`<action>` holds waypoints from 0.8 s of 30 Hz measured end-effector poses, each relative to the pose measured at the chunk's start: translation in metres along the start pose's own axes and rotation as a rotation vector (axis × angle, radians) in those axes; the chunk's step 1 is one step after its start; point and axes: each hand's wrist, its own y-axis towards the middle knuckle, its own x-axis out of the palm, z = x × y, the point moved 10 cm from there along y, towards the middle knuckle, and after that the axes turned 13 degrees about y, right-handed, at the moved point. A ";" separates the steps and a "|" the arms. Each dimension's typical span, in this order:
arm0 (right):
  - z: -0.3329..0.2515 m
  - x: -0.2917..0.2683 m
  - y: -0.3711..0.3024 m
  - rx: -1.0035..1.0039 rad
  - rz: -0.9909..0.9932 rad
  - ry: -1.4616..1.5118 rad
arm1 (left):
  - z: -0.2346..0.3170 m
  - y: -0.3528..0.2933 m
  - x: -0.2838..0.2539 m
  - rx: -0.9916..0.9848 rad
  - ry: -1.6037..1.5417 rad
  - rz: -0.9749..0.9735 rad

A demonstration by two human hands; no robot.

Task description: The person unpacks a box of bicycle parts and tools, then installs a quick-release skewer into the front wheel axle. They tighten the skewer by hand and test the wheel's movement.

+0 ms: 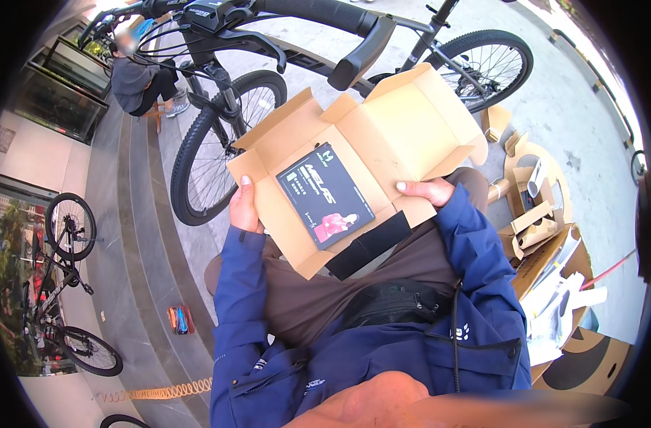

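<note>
An opened cardboard box [411, 128] is held over my lap, its lid folded back on the far side. Inside lies a black printed booklet or flat packet [324, 191] with a pink figure on it. My left hand [245, 205] grips the box's left wall, thumb up along the side. On the other side my right hand [426, 191] pinches the right wall, with its thumb on top and its fingers underneath. A black rectangular piece [368, 246] covers part of the near edge; I cannot tell whether it belongs to the box.
A bicycle [229, 135] stands just ahead, its handlebar [318, 18] close above the box. At right are cardboard scraps [532, 228] and a carton of wrapping [553, 292]. Left are steps, a small packet [180, 320], an orange coiled hose [170, 389] and a seated person [136, 82].
</note>
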 end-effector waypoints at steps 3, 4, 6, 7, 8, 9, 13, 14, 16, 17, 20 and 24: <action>-0.013 0.001 -0.002 -0.065 -0.017 -0.064 | -0.002 0.000 0.000 -0.086 -0.022 -0.030; -0.016 0.003 -0.005 -0.066 -0.037 -0.031 | -0.004 -0.002 0.001 -0.126 -0.047 -0.036; -0.024 0.005 -0.009 -0.059 -0.031 0.026 | -0.004 -0.002 0.008 -0.132 -0.066 -0.054; -0.036 0.009 -0.014 -0.120 -0.059 -0.023 | -0.005 -0.001 0.011 -0.141 -0.065 -0.057; -0.046 0.010 -0.021 -0.163 -0.046 -0.077 | -0.003 0.000 0.016 -0.117 -0.085 -0.078; -0.055 0.012 -0.028 -0.210 -0.028 -0.127 | -0.001 0.000 0.022 -0.095 -0.095 -0.095; -0.076 0.023 -0.058 -0.287 0.032 -0.175 | 0.011 0.002 0.041 -0.103 -0.181 -0.187; -0.076 0.022 -0.063 -0.259 0.049 -0.168 | 0.013 0.001 0.048 -0.120 -0.206 -0.212; -0.077 0.017 -0.074 -0.262 0.092 -0.182 | 0.028 -0.009 0.065 -0.115 -0.328 -0.309; -0.080 0.009 -0.078 -0.289 0.124 -0.194 | 0.036 -0.015 0.082 -0.110 -0.422 -0.415; -0.094 -0.040 -0.103 -0.407 0.258 -0.138 | 0.029 -0.038 0.145 -0.184 -0.534 -0.632; -0.083 -0.092 -0.123 -0.524 0.331 0.053 | 0.004 -0.056 0.147 -0.309 -0.307 -0.624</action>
